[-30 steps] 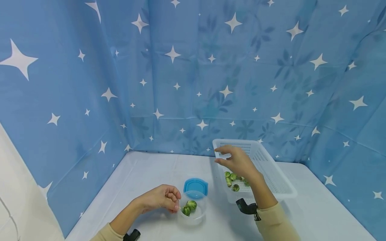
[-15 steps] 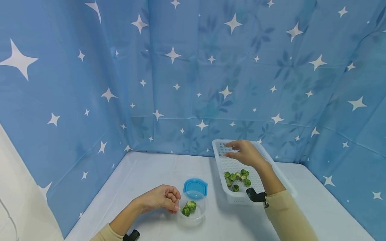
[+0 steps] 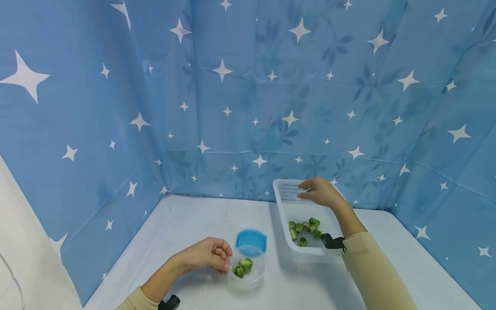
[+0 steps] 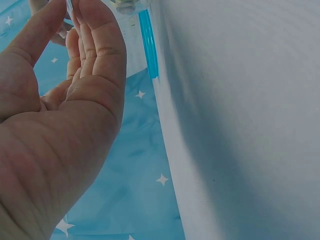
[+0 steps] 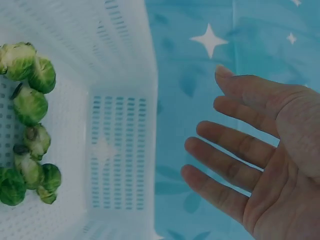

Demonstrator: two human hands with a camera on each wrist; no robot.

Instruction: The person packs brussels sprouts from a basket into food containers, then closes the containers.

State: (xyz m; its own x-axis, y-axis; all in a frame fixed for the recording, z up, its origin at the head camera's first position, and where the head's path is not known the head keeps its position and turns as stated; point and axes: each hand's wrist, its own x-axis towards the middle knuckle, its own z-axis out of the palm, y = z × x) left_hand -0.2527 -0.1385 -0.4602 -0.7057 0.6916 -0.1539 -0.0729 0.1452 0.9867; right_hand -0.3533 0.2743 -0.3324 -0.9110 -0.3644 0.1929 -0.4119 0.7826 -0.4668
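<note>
Two hands out over the white table (image 3: 201, 219). Left hand (image 3: 207, 257): thumb and fingertips brought together on the near-left rim of a clear round container (image 3: 253, 282), pinching it; container sits just right of that grip. Inside, two Brussels sprouts (image 3: 246, 264), close right of the fingertips. Blue lid (image 3: 252, 236) lies on the table, up and right from the pinch, just beyond the container.

Right hand (image 3: 321, 192): nothing held, thumb well clear of the fingers, fingers parted and slightly bent. Shows over the far part of a white perforated basket (image 3: 288, 191); right wrist view has a gap between fingertips and basket. Loose sprouts (image 3: 306, 224) cluster on the basket floor, nearer the wearer than those fingertips. Starred blue curtain (image 3: 232, 99) behind both.
</note>
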